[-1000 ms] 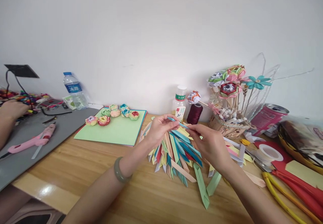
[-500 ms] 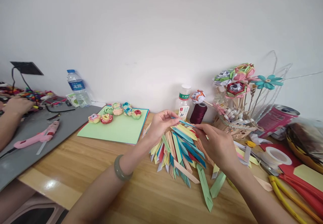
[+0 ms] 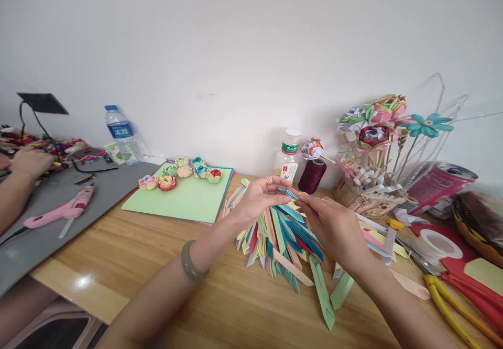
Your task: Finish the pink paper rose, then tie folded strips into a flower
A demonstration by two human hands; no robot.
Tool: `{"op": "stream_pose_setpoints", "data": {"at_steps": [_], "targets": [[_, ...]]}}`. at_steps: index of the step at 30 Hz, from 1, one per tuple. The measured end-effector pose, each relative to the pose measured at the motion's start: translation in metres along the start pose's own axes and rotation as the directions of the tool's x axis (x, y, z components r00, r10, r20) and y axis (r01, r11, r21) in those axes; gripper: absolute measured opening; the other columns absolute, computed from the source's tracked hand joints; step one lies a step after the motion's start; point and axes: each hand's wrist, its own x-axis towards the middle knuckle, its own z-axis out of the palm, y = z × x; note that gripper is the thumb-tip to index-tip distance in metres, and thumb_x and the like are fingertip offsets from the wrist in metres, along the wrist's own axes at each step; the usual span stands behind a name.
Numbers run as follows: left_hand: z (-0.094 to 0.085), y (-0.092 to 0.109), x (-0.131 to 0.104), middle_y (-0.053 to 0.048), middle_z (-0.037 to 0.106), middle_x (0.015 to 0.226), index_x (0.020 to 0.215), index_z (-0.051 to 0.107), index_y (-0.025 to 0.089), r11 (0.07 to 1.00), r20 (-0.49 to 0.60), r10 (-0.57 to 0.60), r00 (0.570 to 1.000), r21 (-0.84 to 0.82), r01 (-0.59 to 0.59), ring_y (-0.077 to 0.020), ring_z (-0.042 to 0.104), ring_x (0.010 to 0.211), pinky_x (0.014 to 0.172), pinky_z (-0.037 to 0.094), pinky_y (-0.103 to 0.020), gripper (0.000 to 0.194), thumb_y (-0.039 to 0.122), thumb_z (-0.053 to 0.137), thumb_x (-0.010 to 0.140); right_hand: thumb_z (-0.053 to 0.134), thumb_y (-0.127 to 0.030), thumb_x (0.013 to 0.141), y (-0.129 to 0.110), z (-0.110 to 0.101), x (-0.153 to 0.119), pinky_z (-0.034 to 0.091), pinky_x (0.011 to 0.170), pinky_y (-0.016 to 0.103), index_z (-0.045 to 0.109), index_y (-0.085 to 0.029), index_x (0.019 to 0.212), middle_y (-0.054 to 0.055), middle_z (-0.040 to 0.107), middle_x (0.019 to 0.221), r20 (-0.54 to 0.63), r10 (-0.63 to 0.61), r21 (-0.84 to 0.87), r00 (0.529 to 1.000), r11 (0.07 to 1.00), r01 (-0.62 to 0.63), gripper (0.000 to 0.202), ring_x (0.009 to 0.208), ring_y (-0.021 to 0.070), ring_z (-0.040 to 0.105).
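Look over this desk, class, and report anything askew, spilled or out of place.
One paper flower juts sideways by the thread spool, unlike the flowers standing in the basket. The paper strips lie in a messy heap; no spill shows.

The head view, worn by the person, looks forward and slants down over a light-brown wooden table [image 3: 129,244] to the plain white wall [image 3: 236,50] behind it, which fills roughly the upper half. Bare forearms rise from the bottom edge, bringing the left hand [image 3: 257,198] and right hand [image 3: 334,226] close to the lens, slightly right of centre. Its wide span runs from a flat grey mat [image 3: 47,241] at left to a pink metal can [image 3: 436,186] at right, with the table's near edge at lower left.
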Motion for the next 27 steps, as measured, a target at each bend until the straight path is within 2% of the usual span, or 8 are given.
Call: {"op": "stream_pose_setpoints", "data": {"at_steps": [2, 5, 9, 11, 15, 20, 24, 27], "targets": [[0.002, -0.002, -0.001, -0.002, 0.065, 0.081, 0.082, 0.063, 0.014, 1.0, 0.019, -0.002, 1.0, -0.014, 0.002, -0.0102, 0.059, 0.074, 0.072, 0.045, -0.024, 0.021, 0.015, 0.069, 0.061, 0.039, -0.027, 0.086, -0.002, -0.001, 0.0, 0.04, 0.052, 0.024, 0.065, -0.016, 0.091, 0.004, 0.068, 0.065, 0.034, 0.059, 0.085, 0.998, 0.994, -0.062, 0.028, 0.055, 0.0164, 0.061], [0.004, -0.003, -0.002, -0.002, 0.064, 0.072, 0.075, 0.065, 0.013, 1.0, -0.011, 0.002, 1.0, -0.006, -0.002, -0.0095, 0.058, 0.066, 0.068, 0.045, -0.024, 0.012, 0.018, 0.068, 0.064, 0.041, -0.026, 0.086, -0.006, -0.005, 0.002, 0.041, 0.054, 0.023, 0.063, -0.018, 0.089, 0.001, 0.066, 0.062, 0.127, 0.131, 0.233, 0.983, 0.959, -0.158, 0.024, 0.056, 0.0144, 0.06], [0.004, -0.001, -0.002, -0.001, 0.064, 0.068, 0.071, 0.066, 0.014, 1.0, -0.056, 0.004, 0.998, -0.002, -0.004, -0.0087, 0.057, 0.063, 0.064, 0.044, -0.022, 0.011, 0.021, 0.068, 0.063, 0.041, -0.027, 0.086, -0.005, -0.006, 0.004, 0.041, 0.052, 0.022, 0.06, -0.019, 0.072, -0.001, 0.063, 0.059, 0.248, 0.185, 0.359, 0.951, 0.894, -0.267, 0.025, 0.051, 0.0117, 0.057], [0.003, 0.0, -0.002, -0.001, 0.064, 0.067, 0.07, 0.066, 0.014, 1.0, -0.066, 0.001, 0.998, 0.016, 0.0, -0.0085, 0.057, 0.062, 0.064, 0.044, -0.022, 0.011, 0.021, 0.069, 0.062, 0.04, -0.028, 0.086, -0.003, -0.005, 0.004, 0.041, 0.051, 0.022, 0.058, -0.019, 0.066, -0.001, 0.062, 0.058, 0.29, 0.192, 0.382, 0.938, 0.875, -0.297, 0.028, 0.049, 0.0114, 0.056], [0.0, 0.004, -0.001, 0.0, 0.063, 0.064, 0.072, 0.067, 0.014, 0.999, -0.138, -0.009, 0.99, 0.032, 0.013, -0.008, 0.056, 0.059, 0.062, 0.044, -0.021, 0.015, 0.022, 0.07, 0.06, 0.04, -0.029, 0.086, 0.002, -0.003, 0.005, 0.042, 0.052, 0.021, 0.058, -0.019, 0.073, 0.0, 0.064, 0.064, 0.353, 0.171, 0.417, 0.92, 0.851, -0.318, 0.025, 0.054, 0.012, 0.058], [-0.005, 0.011, 0.001, 0.0, 0.064, 0.064, 0.071, 0.067, 0.014, 1.0, -0.212, 0.0, 0.977, 0.012, 0.003, -0.0076, 0.056, 0.058, 0.061, 0.045, -0.022, 0.021, 0.022, 0.074, 0.053, 0.04, -0.032, 0.086, 0.006, -0.005, 0.007, 0.04, 0.05, 0.021, 0.057, -0.02, 0.067, -0.001, 0.061, 0.058, 0.412, 0.174, 0.349, 0.894, 0.876, -0.332, 0.028, 0.052, 0.012, 0.058], [-0.009, 0.015, 0.003, 0.0, 0.064, 0.065, 0.071, 0.066, 0.013, 0.999, -0.256, 0.035, 0.966, 0.034, -0.028, -0.0068, 0.056, 0.058, 0.061, 0.045, -0.02, 0.019, 0.021, 0.073, 0.055, 0.041, -0.034, 0.085, 0.009, -0.007, 0.007, 0.041, 0.051, 0.021, 0.055, -0.019, 0.066, -0.002, 0.061, 0.058, 0.47, 0.176, 0.356, 0.865, 0.859, -0.368, 0.028, 0.054, 0.012, 0.059], [-0.01, 0.017, 0.003, 0.0, 0.063, 0.065, 0.075, 0.065, 0.013, 0.998, -0.245, 0.062, 0.968, 0.022, -0.058, -0.0064, 0.056, 0.059, 0.061, 0.044, -0.019, 0.02, 0.022, 0.071, 0.059, 0.041, -0.036, 0.085, 0.009, -0.007, 0.006, 0.043, 0.052, 0.022, 0.053, -0.019, 0.064, 0.0, 0.061, 0.059, 0.469, 0.165, 0.422, 0.867, 0.821, -0.384, 0.029, 0.055, 0.0127, 0.059]]}}
